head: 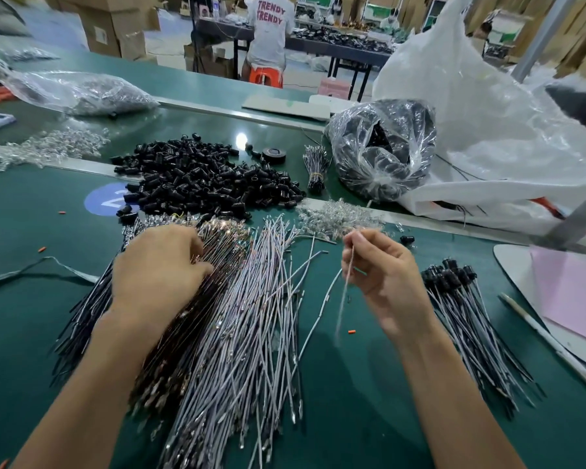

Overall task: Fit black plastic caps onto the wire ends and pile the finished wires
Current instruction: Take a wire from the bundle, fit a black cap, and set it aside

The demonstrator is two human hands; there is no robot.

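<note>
Table (pixel 31 238): green mat, smooth and matt, under everything.
Left hand (pixel 159 265): lies on the brown wire bundle (pixel 183 319), fingers curled down into the strands. Whether they pinch one is hidden; I cannot tell.
Brown wire bundle: thin glossy strands, metal terminals at the near ends.
Black caps (pixel 203 177): loose heap just beyond my left hand. They are small, shiny, hollow barrels.
Grey wires (pixel 251 316): fanned out between my hands, thin and slightly bowed, with crimped metal tips.
Right hand (pixel 383 275): raised, thumb and forefinger clamped on a single grey wire (pixel 347 282), which hangs down, blurred.
Step, my reading: gathering wires. Neither hand holds a cap yet.
Technique: pinch close to the tip so the strand does not buckle, and push straight into the cap bore.
Finished wires (pixel 471 319): pile just right of my right hand, capped ends grouped at the far end.
</note>
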